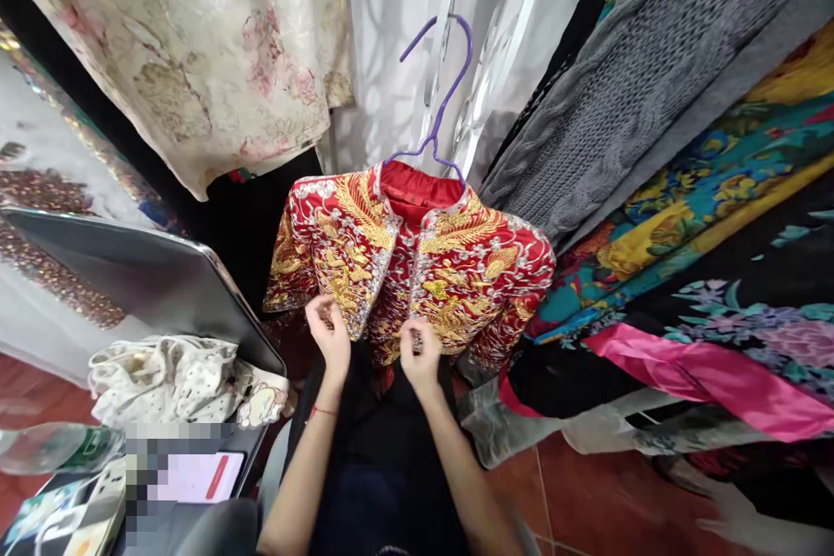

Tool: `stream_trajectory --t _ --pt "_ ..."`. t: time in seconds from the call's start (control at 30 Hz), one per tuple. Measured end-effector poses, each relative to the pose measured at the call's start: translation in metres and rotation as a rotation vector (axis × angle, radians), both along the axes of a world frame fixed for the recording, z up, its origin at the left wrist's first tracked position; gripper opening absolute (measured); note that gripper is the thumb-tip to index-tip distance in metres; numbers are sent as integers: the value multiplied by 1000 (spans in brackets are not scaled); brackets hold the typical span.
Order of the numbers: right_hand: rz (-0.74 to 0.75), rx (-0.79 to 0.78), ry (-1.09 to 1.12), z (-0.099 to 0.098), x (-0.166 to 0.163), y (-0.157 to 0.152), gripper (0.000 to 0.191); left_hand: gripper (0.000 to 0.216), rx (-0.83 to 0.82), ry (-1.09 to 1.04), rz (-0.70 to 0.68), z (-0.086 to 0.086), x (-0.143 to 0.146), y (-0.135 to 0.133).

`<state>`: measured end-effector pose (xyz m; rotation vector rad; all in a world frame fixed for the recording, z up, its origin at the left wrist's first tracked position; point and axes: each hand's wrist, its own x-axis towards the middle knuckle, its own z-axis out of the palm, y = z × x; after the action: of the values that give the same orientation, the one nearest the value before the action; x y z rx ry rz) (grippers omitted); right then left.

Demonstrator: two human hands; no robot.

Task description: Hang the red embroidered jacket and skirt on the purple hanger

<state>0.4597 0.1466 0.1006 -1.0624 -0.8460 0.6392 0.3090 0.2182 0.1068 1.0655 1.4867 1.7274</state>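
Gripping red jacket (417,269) hem, seemingly both hands.

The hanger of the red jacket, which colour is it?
Purple; the hanger shows clearly in the head view.

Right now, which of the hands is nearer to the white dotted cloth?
Left. The left hand is at the red jacket, closer to the white dotted cloth; the right hand is farther away.

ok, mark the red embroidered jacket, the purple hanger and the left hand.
red embroidered jacket (456,265): head view, right chest panel with gold embroidery.
purple hanger (449,95): head view, shaft of the hook.
left hand (329,330): head view, back of the hand at the jacket's hem.
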Motion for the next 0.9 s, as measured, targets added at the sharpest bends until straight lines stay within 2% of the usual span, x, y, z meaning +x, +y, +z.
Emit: stream_trajectory --t 0.07,0.1,0.17,0.23,0.33,0.47,0.6,0.73,0.9 --pt "66 -102 154 -45 -26 -3 17 19 -153 -95 -12 -50 6 -11" --pt "67 -148 245 -63 -34 -2 19 23 -208 -126 -6 -69 7 -13" --pt "84 -234 411 -93 -35 1 24 33 -284 -162 14 -95 5 -12" --pt "81 -303 565 -115 -24 5 27 44 -367 -226 22 -109 0 -2" --pt "35 -358 750 -136 -2 9 28 49 -498 -392 -46 -119 -7 20" --pt "-9 -359 893 -146 13 14 25 33 -611 -635 -247 -124 -10 33" --pt "15 -350 944 -150 11 14 22 27 -620 -817 -463 -131 -8 14" --pt "101 -361 917 -150 -1 4 27 29 -620 -913 -570 -138 -8 -11" --pt "204 -397 839 -145 -17 -17 37 51 -646 -907 -706 -133 -5 -26"
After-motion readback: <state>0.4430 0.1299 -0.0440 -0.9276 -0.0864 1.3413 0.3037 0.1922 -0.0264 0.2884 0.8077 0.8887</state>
